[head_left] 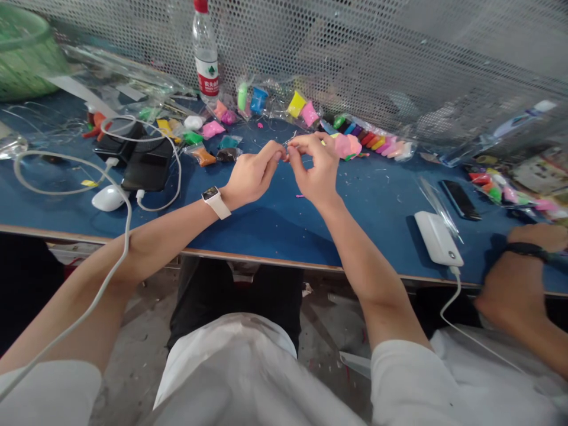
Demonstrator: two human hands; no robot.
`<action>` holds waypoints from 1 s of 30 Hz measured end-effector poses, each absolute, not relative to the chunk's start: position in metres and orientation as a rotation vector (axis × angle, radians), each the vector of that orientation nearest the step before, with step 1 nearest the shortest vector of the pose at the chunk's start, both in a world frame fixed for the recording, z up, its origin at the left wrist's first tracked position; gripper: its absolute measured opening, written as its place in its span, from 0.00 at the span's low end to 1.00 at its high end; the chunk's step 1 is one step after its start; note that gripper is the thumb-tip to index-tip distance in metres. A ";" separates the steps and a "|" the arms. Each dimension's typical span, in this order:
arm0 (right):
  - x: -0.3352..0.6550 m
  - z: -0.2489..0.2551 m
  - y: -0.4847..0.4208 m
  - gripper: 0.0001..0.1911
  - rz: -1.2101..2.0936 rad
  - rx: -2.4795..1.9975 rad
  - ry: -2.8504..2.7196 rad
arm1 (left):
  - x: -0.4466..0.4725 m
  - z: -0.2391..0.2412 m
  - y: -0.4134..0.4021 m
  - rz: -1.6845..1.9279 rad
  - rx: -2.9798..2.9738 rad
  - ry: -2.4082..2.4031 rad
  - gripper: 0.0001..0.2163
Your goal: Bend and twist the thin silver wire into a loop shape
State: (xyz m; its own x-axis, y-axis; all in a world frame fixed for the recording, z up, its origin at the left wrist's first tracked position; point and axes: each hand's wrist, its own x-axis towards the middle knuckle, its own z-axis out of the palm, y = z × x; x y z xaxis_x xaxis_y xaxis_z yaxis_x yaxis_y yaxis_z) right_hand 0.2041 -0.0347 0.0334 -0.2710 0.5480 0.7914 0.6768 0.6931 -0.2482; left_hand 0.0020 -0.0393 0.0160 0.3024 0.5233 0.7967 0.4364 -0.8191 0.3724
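Between pinched fingertips [278, 154], tiny thin piece [286, 152]

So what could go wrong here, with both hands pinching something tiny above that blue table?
The left hand and right hand pinch a small piece, too small to identify, over the blue tabletop. If it slips, it may vanish among the scattered scraps. The white cable draped over the left forearm could snag and tug the black devices it seems to plug into.
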 end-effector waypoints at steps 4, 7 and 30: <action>0.207 0.030 -0.030 0.19 -0.223 -0.945 -1.929 | 0.001 0.017 -0.042 1.551 2.469 0.861 0.25; 0.211 0.027 -0.028 0.19 -0.293 -0.910 -1.910 | 0.000 0.017 -0.043 1.554 2.506 0.835 0.24; 0.217 0.044 -0.039 0.22 -0.396 -0.971 -1.864 | -0.007 0.026 -0.034 1.473 2.739 1.058 0.20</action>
State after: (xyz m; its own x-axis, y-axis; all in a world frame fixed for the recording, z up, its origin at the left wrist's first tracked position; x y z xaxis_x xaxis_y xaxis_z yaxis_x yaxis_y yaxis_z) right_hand 0.2166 -0.0393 0.0440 -0.2211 0.4523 0.8640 0.7643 0.6306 -0.1345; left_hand -0.0074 -0.0344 0.0264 0.3936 0.4701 0.7900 0.5982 -0.7835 0.1681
